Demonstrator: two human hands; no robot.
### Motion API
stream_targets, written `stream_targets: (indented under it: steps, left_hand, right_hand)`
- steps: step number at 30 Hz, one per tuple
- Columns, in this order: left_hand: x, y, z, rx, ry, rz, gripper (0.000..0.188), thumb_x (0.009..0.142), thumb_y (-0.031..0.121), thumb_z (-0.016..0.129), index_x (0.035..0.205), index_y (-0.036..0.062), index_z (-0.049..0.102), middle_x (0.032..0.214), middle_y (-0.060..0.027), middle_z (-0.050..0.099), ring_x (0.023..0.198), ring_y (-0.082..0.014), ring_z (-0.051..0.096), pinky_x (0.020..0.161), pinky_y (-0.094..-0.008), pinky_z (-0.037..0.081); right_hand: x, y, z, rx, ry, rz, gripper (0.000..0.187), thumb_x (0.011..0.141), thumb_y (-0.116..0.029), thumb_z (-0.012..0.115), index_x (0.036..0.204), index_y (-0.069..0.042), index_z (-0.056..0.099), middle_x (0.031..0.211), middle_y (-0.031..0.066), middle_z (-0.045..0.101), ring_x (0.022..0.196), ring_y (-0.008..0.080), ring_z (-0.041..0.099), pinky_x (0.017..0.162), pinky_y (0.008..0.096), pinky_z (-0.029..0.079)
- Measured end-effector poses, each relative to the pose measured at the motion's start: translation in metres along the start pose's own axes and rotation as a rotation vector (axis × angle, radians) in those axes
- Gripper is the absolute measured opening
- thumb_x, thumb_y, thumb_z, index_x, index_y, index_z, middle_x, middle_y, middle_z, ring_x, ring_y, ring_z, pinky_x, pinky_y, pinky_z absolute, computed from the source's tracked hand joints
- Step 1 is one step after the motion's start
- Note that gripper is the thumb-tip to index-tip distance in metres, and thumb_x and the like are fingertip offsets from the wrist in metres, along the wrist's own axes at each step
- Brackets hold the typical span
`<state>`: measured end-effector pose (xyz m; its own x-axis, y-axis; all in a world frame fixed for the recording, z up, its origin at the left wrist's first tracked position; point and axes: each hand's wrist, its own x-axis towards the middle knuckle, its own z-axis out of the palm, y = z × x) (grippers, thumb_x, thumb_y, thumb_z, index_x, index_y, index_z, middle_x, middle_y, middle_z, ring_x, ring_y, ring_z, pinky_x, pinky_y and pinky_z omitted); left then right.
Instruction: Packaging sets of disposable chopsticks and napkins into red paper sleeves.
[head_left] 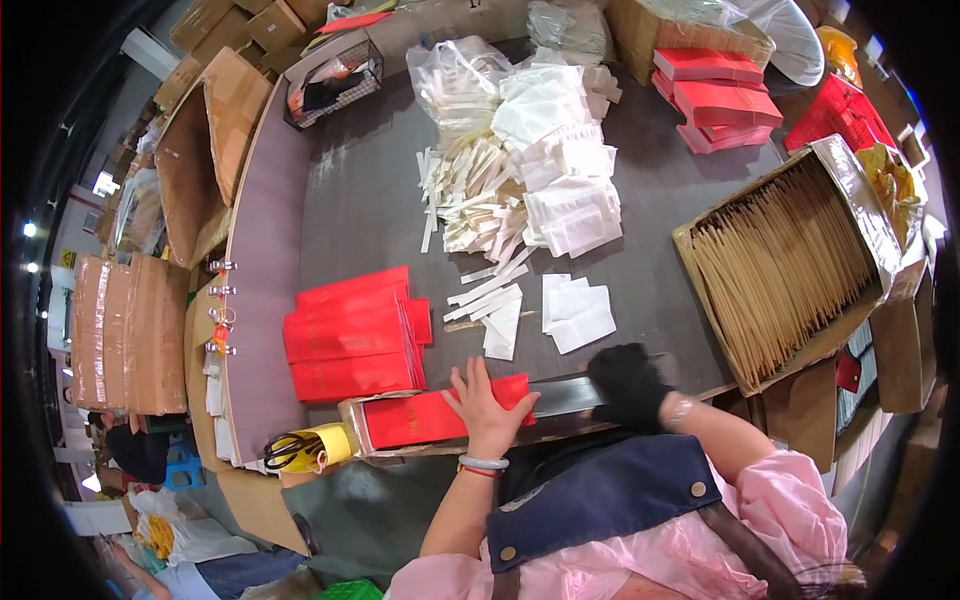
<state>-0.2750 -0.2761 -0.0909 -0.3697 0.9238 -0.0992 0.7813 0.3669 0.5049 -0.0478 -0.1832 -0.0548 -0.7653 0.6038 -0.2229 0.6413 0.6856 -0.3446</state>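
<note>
Gold-lettered red packet [395, 420] under left fingers [479, 378]

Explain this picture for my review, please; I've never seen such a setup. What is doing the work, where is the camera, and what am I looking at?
There is no machine: a person works with their own hands. The camera sits on the person's head and looks down; its fisheye lens bends straight edges.

The bare left hand is spread on a red packet at the near edge of the dark table. The black-gloved right hand is at a flat grey strip; whether it grips it, I cannot tell.

Farther in lie stacked red packets on the left, white packets and narrow pale strips in the middle. An open carton at the right is packed with thin brown pieces.
</note>
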Motion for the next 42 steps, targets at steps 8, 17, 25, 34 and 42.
stream_targets:
  steps: [8,17,25,34,42]
  left_hand:
    - [0.071,-0.018,-0.013,-0.248,0.106,0.322,0.046,0.078,0.027,0.073,0.118,0.0064,0.062,0.122,-0.0174,0.058,0.116,-0.0385,0.051,0.1,-0.0508,0.039]
    - [0.138,0.005,0.012,0.124,0.211,0.443,0.006,0.079,0.015,0.068,0.077,0.0084,0.067,0.078,-0.0109,0.061,0.08,-0.0332,0.059,0.072,-0.0445,0.047]
    - [0.081,0.061,0.042,-0.097,-0.002,0.572,0.012,0.078,0.014,0.071,0.083,0.0063,0.063,0.085,-0.0137,0.059,0.081,-0.0346,0.057,0.07,-0.0443,0.048]
    - [0.083,0.056,0.048,-0.079,-0.109,0.483,0.032,0.069,0.015,0.082,0.092,0.0076,0.061,0.092,-0.013,0.057,0.082,-0.0312,0.059,0.071,-0.0403,0.049]
    - [0.07,0.078,0.004,-0.509,-0.398,0.288,0.022,0.075,0.015,0.079,0.082,0.0029,0.062,0.07,-0.0064,0.064,0.064,-0.0158,0.061,0.062,-0.0295,0.051]
  right_hand:
    - [0.013,0.01,0.017,0.099,0.396,-0.045,0.057,0.065,-0.044,0.079,0.11,-0.013,0.064,0.103,0.0074,0.063,0.1,0.0277,0.058,0.086,0.0426,0.041]
    - [-0.111,0.169,-0.027,-0.183,0.834,0.541,0.038,0.073,-0.019,0.077,0.105,-0.003,0.064,0.106,0.0173,0.064,0.1,0.0364,0.059,0.088,0.0429,0.047]
    - [-0.152,0.246,-0.022,0.0,0.701,0.978,0.031,0.085,-0.023,0.065,0.106,0.0,0.061,0.107,0.0172,0.062,0.102,0.0358,0.059,0.089,0.0418,0.046]
    - [-0.149,0.253,-0.026,0.026,0.695,0.817,0.024,0.08,-0.017,0.062,0.098,-0.001,0.057,0.099,0.0189,0.061,0.096,0.0381,0.059,0.083,0.0458,0.047]
    - [-0.143,0.237,-0.039,-0.071,0.58,0.95,0.022,0.081,-0.018,0.058,0.098,-0.005,0.053,0.097,0.0184,0.058,0.095,0.0382,0.058,0.082,0.0472,0.047]
